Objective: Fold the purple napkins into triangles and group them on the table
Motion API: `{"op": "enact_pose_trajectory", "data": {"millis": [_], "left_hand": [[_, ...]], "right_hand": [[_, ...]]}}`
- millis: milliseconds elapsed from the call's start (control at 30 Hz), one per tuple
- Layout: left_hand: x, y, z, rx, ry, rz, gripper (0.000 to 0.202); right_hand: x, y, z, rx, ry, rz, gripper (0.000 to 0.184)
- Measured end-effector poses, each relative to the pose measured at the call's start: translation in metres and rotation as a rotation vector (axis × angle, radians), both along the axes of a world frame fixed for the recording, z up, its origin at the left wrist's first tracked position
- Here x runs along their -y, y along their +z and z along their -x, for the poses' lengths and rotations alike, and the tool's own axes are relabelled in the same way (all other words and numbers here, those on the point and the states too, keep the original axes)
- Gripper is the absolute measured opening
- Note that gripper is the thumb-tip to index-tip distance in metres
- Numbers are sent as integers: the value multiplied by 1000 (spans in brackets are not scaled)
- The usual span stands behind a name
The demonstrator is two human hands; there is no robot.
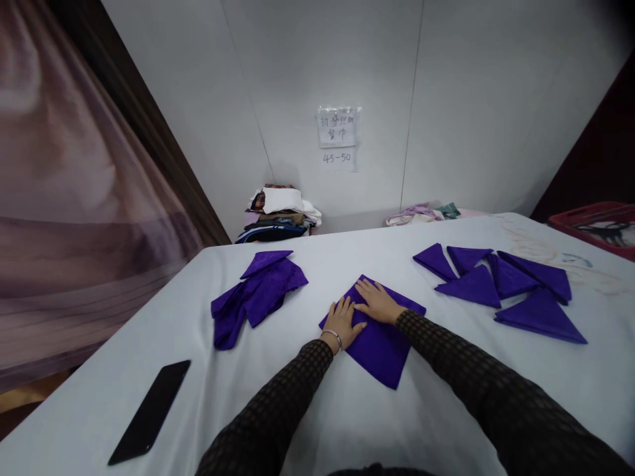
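A purple cloth napkin (381, 350) lies flat on the white-covered table, folded into a roughly square shape with one corner toward me. My left hand (343, 322) rests on its left part with fingers spread. A silver bangle circles that wrist. Palm down on the upper middle of the napkin is my right hand (376, 301), its fingers stretched out. The two hands nearly meet at the thumb and fingertips. Off to the left is a loose heap of crumpled purple napkins (262, 291). Several purple napkins folded into triangles (471, 285) lie to the right, some overlapping.
A black phone (151, 410) lies at the table's left front. Behind the table are a stack of folded clothes (278, 215) and more fabric (417, 215). A paper sign (338, 127) hangs on the wall. A red basket (595, 225) stands at the right, a curtain (89, 198) at the left.
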State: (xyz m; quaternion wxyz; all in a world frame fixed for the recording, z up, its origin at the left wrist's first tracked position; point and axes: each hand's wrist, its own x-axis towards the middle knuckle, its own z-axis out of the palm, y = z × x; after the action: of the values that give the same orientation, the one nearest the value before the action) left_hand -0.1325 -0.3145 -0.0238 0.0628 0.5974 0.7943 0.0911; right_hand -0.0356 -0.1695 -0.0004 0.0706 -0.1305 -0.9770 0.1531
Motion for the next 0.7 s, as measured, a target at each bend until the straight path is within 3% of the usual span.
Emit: {"op": "enact_pose_trajectory", "data": {"millis": [133,333,533,700], "left_hand": [[1,-5,1,17,3,-2,71],[2,-7,0,8,1,-9,72],[1,-7,0,-13,6,2,73],[2,-6,-1,-18,11,3,72]], "right_hand": [[-13,-14,20,68,-60,-35,69],[-25,-32,19,74,-83,-21,76],[-28,-18,18,127,-70,55,75],[-33,-15,-18,43,-110,-32,74]]}}
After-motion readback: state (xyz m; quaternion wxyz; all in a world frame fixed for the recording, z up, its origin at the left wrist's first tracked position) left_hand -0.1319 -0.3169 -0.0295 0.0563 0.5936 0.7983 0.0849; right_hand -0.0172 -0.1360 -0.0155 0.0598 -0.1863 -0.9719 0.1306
